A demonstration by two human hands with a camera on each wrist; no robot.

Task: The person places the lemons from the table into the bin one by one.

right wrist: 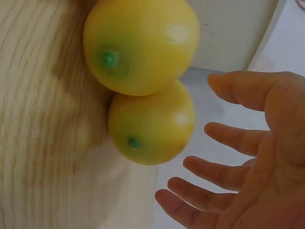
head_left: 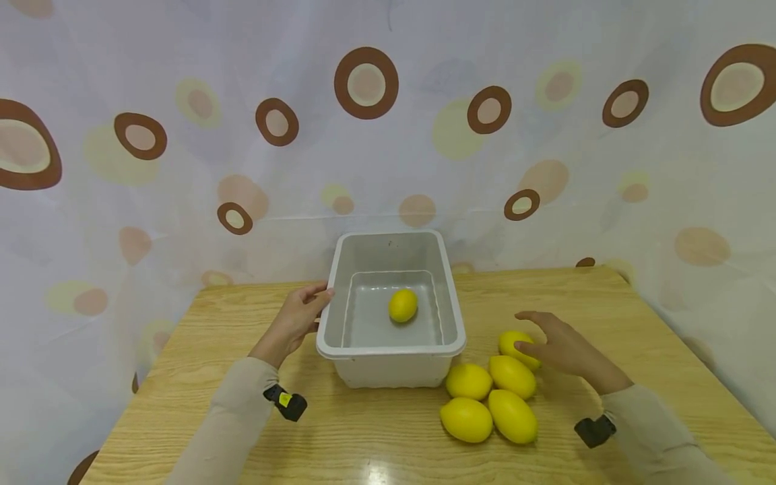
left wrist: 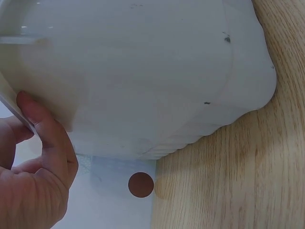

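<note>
A grey plastic bin (head_left: 391,370) stands on the table with one lemon (head_left: 403,306) on its floor. My left hand (head_left: 301,313) pinches the bin's left rim; in the left wrist view its fingers curl under the lip of the bin (left wrist: 157,71). Several yellow lemons (head_left: 512,416) lie in a cluster to the right of the bin's front corner. Over the farthest lemon (head_left: 514,342) of that cluster hovers my right hand (head_left: 560,343), fingers spread and nothing in its grasp. The right wrist view shows two lemons with green tips (right wrist: 151,123) beside the spread right hand (right wrist: 257,157).
The wooden table (head_left: 242,337) carries the bin and the lemons. A patterned cloth (head_left: 388,162) with brown rings hangs right behind the table's back edge. Each sleeve bears a small black wrist camera (head_left: 291,405).
</note>
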